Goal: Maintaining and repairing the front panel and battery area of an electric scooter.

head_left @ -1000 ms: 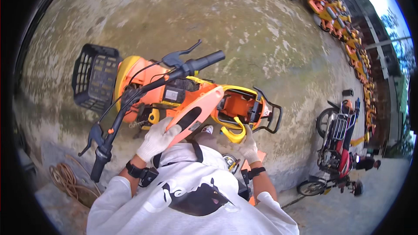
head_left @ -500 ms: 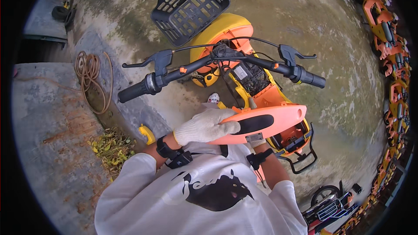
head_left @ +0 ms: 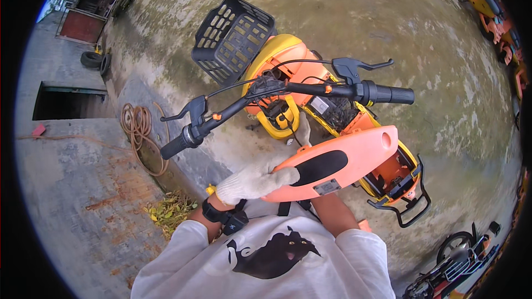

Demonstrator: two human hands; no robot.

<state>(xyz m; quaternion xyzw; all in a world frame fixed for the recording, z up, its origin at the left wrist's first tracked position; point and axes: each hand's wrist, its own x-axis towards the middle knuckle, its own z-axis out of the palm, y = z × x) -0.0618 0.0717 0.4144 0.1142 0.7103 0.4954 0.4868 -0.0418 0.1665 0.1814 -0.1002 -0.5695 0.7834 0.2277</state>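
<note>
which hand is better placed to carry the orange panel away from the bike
Left, most likely: the gloved left hand already grips the orange panel at its near end. The right hand is hidden under the panel.

- left hand [head_left: 256, 181]: white knit cotton work glove, ribbed cuff, covers all fingers
- left wrist: black watch [head_left: 235, 221] on a black strap, just behind the glove cuff
- right hand: hidden behind the orange panel, only the bare forearm shows
- white T-shirt [head_left: 266, 263], short sleeves, black animal-shaped graphic on the chest
- two dark straps at the neckline
</note>
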